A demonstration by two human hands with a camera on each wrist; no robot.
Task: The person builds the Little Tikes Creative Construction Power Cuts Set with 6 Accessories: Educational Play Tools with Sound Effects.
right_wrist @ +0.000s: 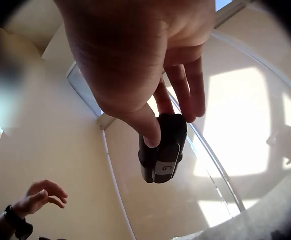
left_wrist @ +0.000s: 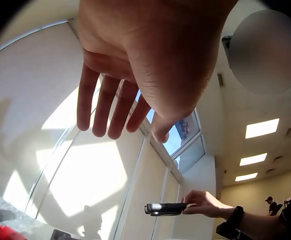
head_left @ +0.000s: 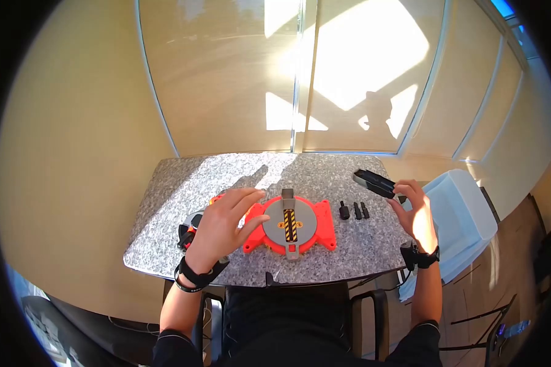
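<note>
My right hand (head_left: 417, 215) pinches one end of a black, elongated case-like object (head_left: 374, 183) above the table's right side; the right wrist view shows thumb and fingers on the black object (right_wrist: 163, 150), which bears a pale label. Over the left part of a red base with a round grey top (head_left: 309, 223) and a yellow-black striped strip, my left hand (head_left: 221, 223) is raised, holding nothing. Its fingers hang relaxed and apart in the left wrist view, where the left hand (left_wrist: 135, 75) is seen from the palm side.
Three small black pieces (head_left: 357, 210) lie right of the red base on the speckled table (head_left: 312, 269). A black and red item (head_left: 187, 235) is partly hidden beside my left wrist. A pale blue-white chair (head_left: 462, 214) stands at the right, and a wall rises behind the table.
</note>
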